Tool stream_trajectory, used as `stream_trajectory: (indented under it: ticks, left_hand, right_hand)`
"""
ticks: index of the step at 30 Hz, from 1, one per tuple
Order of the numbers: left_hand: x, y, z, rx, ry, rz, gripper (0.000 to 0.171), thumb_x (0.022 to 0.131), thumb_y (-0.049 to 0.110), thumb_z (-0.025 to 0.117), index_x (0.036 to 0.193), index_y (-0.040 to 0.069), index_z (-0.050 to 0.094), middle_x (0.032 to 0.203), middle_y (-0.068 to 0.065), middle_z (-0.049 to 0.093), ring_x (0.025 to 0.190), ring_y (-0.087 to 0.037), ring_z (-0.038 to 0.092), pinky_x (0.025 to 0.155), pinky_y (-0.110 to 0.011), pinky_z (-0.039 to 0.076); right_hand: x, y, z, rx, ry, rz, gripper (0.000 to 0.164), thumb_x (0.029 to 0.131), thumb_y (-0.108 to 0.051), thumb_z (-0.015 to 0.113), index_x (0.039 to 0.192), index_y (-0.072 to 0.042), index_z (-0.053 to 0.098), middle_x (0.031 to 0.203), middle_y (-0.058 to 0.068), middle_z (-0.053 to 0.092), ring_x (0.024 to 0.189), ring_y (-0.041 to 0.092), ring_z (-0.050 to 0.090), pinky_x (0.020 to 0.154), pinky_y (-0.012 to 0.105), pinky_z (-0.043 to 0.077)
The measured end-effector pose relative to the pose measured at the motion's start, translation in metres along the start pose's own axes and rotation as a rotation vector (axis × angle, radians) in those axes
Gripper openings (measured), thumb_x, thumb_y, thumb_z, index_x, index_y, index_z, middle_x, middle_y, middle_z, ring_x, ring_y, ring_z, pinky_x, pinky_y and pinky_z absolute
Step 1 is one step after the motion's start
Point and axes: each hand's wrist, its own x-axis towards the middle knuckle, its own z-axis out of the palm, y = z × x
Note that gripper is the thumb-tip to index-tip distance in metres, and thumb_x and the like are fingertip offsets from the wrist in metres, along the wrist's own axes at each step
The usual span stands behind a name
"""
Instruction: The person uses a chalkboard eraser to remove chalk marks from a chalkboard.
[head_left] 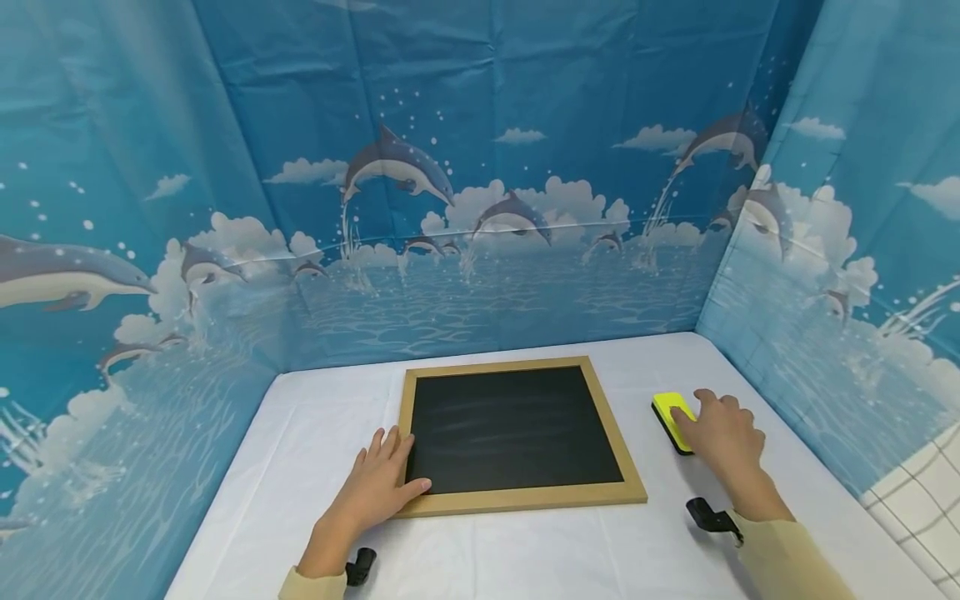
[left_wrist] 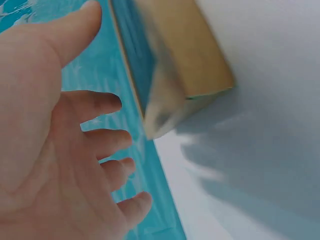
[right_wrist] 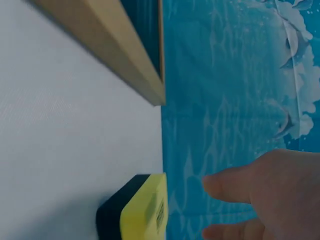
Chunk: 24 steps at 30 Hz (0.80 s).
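Note:
A blackboard (head_left: 517, 425) in a light wooden frame lies on the white table, faint smears across its dark surface. At its lower left corner is my left hand (head_left: 378, 483), fingers spread. In the left wrist view that hand (left_wrist: 65, 135) appears beside the frame's corner (left_wrist: 200, 55), and nothing is held in it. To the right of the board lies a yellow eraser (head_left: 672, 408) with a black underside. My right hand (head_left: 723, 437) hovers over its right side, fingers loosely bent. The right wrist view shows a gap between the thumb (right_wrist: 230, 185) and the eraser (right_wrist: 142, 212).
A white cloth (head_left: 315, 433) covers the table. Blue curtains (head_left: 465, 283) printed with dolphins and clouds stand close behind it and at both sides. White tiles with dark grout (head_left: 926, 492) appear at the lower right. A black wrist mount (head_left: 708, 517) hangs at my right wrist.

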Motion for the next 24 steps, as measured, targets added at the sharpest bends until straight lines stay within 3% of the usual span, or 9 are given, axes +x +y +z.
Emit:
stream_trajectory:
  ticks: [6, 12, 18, 24]
  left_hand:
    - [-0.003, 0.012, -0.009, 0.032, 0.074, -0.023, 0.083, 0.095, 0.055, 0.064, 0.157, 0.008, 0.036, 0.164, -0.022, 0.019, 0.151, -0.044, 0.009, 0.113, -0.068, 0.016]
    - [-0.005, 0.025, -0.011, 0.072, 0.166, -0.056, 0.083, 0.095, 0.053, 0.064, 0.159, 0.009, 0.032, 0.164, -0.021, 0.018, 0.151, -0.043, 0.008, 0.113, -0.069, 0.014]
    - [-0.009, 0.039, -0.011, -0.022, 0.215, -0.055, 0.084, 0.096, 0.055, 0.062, 0.161, 0.014, 0.027, 0.166, -0.020, 0.013, 0.152, -0.042, 0.004, 0.113, -0.070, 0.012]
    - [-0.009, 0.053, -0.008, -0.048, 0.220, -0.048, 0.089, 0.095, 0.070, 0.048, 0.163, 0.020, 0.019, 0.168, -0.015, 0.005, 0.153, -0.039, -0.004, 0.113, -0.070, 0.009]
  right_hand:
    - [-0.011, -0.028, 0.004, 0.014, 0.122, -0.093, 0.063, 0.096, -0.035, 0.061, 0.141, 0.006, 0.047, 0.128, 0.041, 0.045, 0.109, 0.062, 0.043, 0.076, 0.076, 0.037]
    - [-0.021, -0.058, 0.012, 0.005, 0.170, -0.170, 0.064, 0.095, -0.035, 0.065, 0.145, 0.001, 0.048, 0.135, 0.038, 0.045, 0.116, 0.061, 0.043, 0.080, 0.077, 0.038]
    - [-0.036, -0.086, 0.016, -0.010, 0.182, -0.223, 0.067, 0.093, -0.035, 0.069, 0.147, -0.002, 0.046, 0.141, 0.037, 0.041, 0.124, 0.059, 0.039, 0.090, 0.077, 0.035]
    - [-0.056, -0.112, 0.022, -0.022, 0.211, -0.296, 0.072, 0.091, -0.039, 0.071, 0.150, -0.008, 0.045, 0.146, 0.032, 0.039, 0.130, 0.054, 0.035, 0.097, 0.076, 0.030]
